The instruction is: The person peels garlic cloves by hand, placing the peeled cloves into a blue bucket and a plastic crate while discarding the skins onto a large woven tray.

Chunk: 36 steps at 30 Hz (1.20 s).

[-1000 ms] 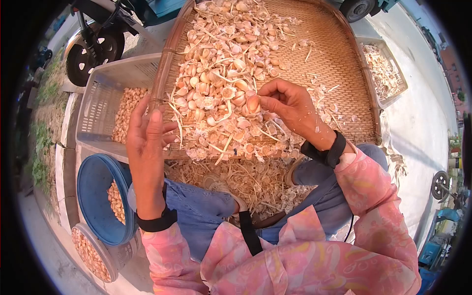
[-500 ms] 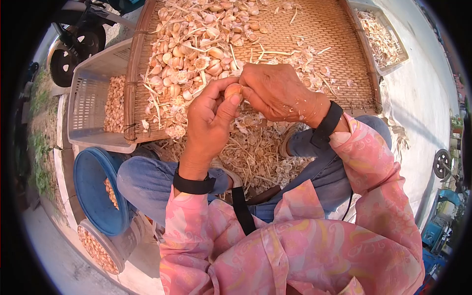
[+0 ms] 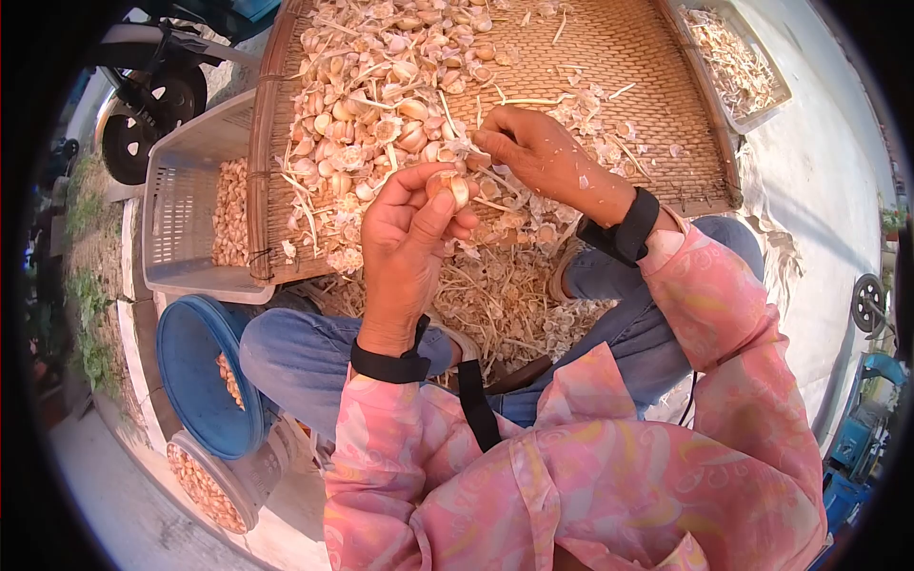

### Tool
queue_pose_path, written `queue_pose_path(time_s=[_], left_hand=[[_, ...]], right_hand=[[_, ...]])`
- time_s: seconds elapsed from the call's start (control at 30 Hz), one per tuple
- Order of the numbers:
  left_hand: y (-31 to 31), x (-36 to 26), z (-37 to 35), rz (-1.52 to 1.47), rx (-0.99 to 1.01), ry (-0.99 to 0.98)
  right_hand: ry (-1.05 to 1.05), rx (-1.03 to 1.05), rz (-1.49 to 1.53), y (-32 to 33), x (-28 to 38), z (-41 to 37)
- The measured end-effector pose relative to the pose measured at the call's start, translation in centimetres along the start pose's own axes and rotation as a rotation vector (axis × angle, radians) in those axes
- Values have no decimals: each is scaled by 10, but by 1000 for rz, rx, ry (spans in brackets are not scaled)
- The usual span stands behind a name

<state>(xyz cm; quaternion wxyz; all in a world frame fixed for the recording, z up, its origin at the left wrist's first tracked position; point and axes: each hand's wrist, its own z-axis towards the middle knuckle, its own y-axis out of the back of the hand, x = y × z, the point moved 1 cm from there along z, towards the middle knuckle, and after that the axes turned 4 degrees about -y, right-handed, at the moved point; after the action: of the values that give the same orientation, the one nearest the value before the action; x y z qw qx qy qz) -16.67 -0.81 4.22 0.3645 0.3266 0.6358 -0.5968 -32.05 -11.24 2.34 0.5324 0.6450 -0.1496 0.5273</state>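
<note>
My left hand (image 3: 405, 252) is closed, pinching a partly peeled garlic bulb (image 3: 451, 187) between thumb and fingertips above the near edge of a woven tray (image 3: 590, 57). My right hand (image 3: 557, 162) has its fingers bent together just right of the bulb, low over the tray. What they hold, if anything, I cannot make out. Pale stalks and papery skins lie under this hand, and small flakes cling to its back and wrist. A heap of loose garlic cloves (image 3: 333, 119) covers the tray's left side.
Left of the tray stands a white plastic crate (image 3: 176, 205) with cloves in it. A blue bucket (image 3: 195, 366) and a pale bucket of cloves (image 3: 205, 485) sit below. Skins and stalks (image 3: 514, 309) pile between my legs. A white bin (image 3: 728, 62) of scraps stands at right.
My hands were together at the garlic and are now apart. The right hand has moved away to the right; the left hand keeps hold, with more of the garlic bulb showing.
</note>
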Motion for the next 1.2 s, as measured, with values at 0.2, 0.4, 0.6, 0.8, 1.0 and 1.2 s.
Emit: queue_pose_path(time_s=[0.2,0.4,0.6,0.8,1.0,1.2], left_hand=[[5,10,-3,-78,-109,-2],[4,25,-13,-41,-154,42],[12,16,-34,-1,-82,151],[23,28,-32,-675,-246,379],[121,-87,-13,218,-607,-144],[111,-88,-7,839,-422,-130]], right_hand=[[9,159,268,5,24,-6],[32,522,245,7,38,-8],[-101,577,392,3,39,-25],[459,327,58,-21,51,-33],[72,149,-286,10,1,10],[177,205,-495,-16,-10,5]])
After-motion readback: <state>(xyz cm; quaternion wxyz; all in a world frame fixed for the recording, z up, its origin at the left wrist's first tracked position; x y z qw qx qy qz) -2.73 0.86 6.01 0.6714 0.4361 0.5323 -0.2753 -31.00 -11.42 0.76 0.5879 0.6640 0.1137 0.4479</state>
